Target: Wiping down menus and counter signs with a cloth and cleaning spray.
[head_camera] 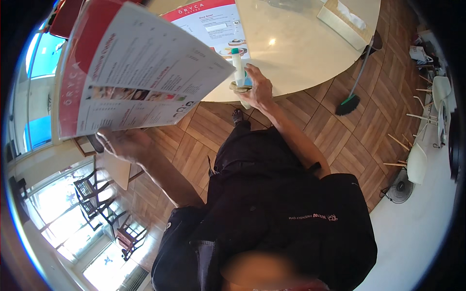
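My left hand [123, 145] grips the lower edge of a laminated menu [145, 69] with red bands, raised and tilted at the left. My right hand [258, 87] is closed around a clear plastic bottle [238, 67] with a green cap and a yellowish cloth [240, 87] bunched below it, at the table's near edge. Behind the raised menu, a second menu [214, 27] lies flat on the cream round table [298, 47]; the raised one covers part of it. The bottle overlaps the flat menu's near edge in this view.
A tissue box [344, 23] stands near the table's right edge. Beyond that edge a broom [347, 105] with a green-and-black head stands bristles down on the wood-patterned floor [309, 123]. White chairs [417, 163] and a fan [400, 185] are at the right, dark wooden chairs [89, 192] at the left.
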